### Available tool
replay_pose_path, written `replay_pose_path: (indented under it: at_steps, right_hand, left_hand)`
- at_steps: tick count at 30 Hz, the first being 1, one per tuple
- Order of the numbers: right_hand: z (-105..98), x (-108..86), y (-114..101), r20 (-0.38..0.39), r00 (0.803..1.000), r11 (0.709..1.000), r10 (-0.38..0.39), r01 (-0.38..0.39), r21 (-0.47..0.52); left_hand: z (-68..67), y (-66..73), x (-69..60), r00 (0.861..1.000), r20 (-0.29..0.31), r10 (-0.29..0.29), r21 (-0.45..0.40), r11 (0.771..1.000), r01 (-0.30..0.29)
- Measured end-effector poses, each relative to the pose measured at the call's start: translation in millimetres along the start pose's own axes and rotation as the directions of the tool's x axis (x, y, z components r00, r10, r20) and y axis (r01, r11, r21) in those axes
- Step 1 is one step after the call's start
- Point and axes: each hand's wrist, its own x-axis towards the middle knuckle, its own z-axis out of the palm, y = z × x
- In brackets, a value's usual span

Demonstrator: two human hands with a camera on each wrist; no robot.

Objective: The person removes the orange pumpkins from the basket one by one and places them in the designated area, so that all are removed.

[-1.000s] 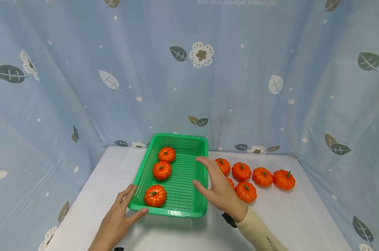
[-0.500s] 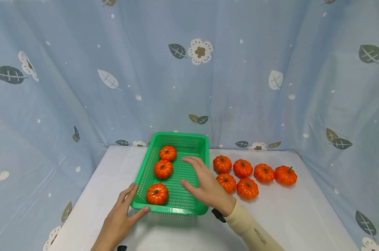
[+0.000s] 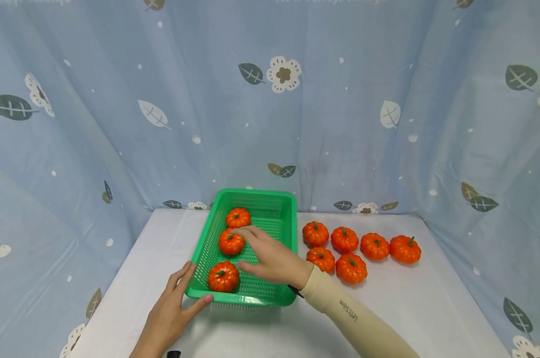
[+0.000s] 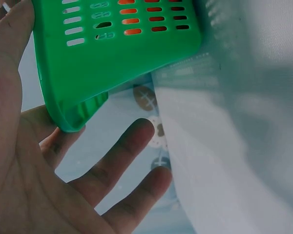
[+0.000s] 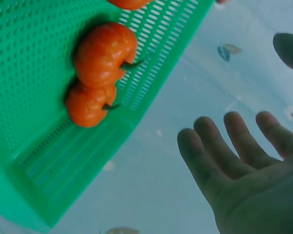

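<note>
Three small orange pumpkins with green stems sit along the left side of a green plastic basket (image 3: 287,248): a front one (image 3: 223,277), a middle one (image 3: 231,242) and a back one (image 3: 238,218). My left hand (image 3: 169,311) rests at the basket's near left corner. Its thumb touches the near rim and some fingers touch the left rim; two fingers (image 4: 122,161) stretch out free in the left wrist view. Over the basket, beside the middle pumpkin, is my right hand (image 3: 271,256), holding nothing, its fingers apart. The right wrist view shows its palm (image 5: 263,195) and spread fingers.
To the right of the basket, several more pumpkins (image 3: 351,269) lie on the white table (image 3: 399,313) in two rows. A blue curtain (image 3: 341,124) with leaves and flowers hangs behind the table and along both sides.
My right hand has moved left, from the basket's right rim to above the pumpkins inside. The pumpkins and my left hand keep their places.
</note>
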Motion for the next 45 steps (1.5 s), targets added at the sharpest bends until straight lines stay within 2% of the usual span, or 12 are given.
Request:
replay_pose_path:
  at_steps: [5, 12, 14, 18, 22, 27, 31, 38, 45]
  right_hand:
    - [11, 13.6, -2, 0.111, 0.994, 1.0, -0.006, 0.007, -0.009]
    - [24, 28.3, 2, 0.193, 0.981, 1.0, 0.013, -0.01, -0.015]
    - [28, 32.3, 4, 0.238, 0.97, 0.999, 0.041, -0.037, -0.025]
    - [34, 38.1, 7, 0.338, 0.936, 0.995, 0.096, -0.086, -0.045]
    - [44, 41.6, 11, 0.399, 0.909, 0.992, 0.123, -0.106, -0.065]
    - [58, 40.8, 15, 0.436, 0.885, 0.982, 0.162, -0.103, -0.158]
    - [68, 39.0, 16, 0.448, 0.875, 0.971, 0.184, -0.092, -0.22]
    - [77, 39.5, 17, 0.458, 0.867, 0.964, 0.196, -0.084, -0.254]
    - [84, 41.2, 19, 0.47, 0.869, 0.969, 0.152, -0.038, -0.245]
  left_hand:
    - [-0.4, -0.8, -0.1, 1.0, -0.001, -0.001, 0.006, 1.0, 0.001]
    - [1.6, -1.3, -0.5, 1.0, -0.019, 0.023, -0.011, 1.0, -0.023]
    - [2.0, -1.9, -1.4, 0.999, -0.024, 0.026, -0.01, 1.0, -0.026]
    - [1.6, -2.9, -1.5, 0.999, -0.036, 0.031, -0.008, 0.999, -0.031]
    - [0.7, -3.0, -0.5, 0.999, -0.036, 0.026, -0.005, 1.0, -0.026]
    - [1.1, -1.7, -1.5, 1.0, -0.022, 0.014, -0.018, 1.0, -0.015]
    - [1.7, -0.8, -2.3, 0.999, -0.026, 0.022, -0.032, 0.999, -0.023]
    - [2.2, -0.7, -1.2, 0.999, -0.034, 0.036, -0.034, 0.999, -0.037]
    - [4.5, -3.1, -2.7, 0.999, -0.03, 0.022, -0.031, 0.999, -0.023]
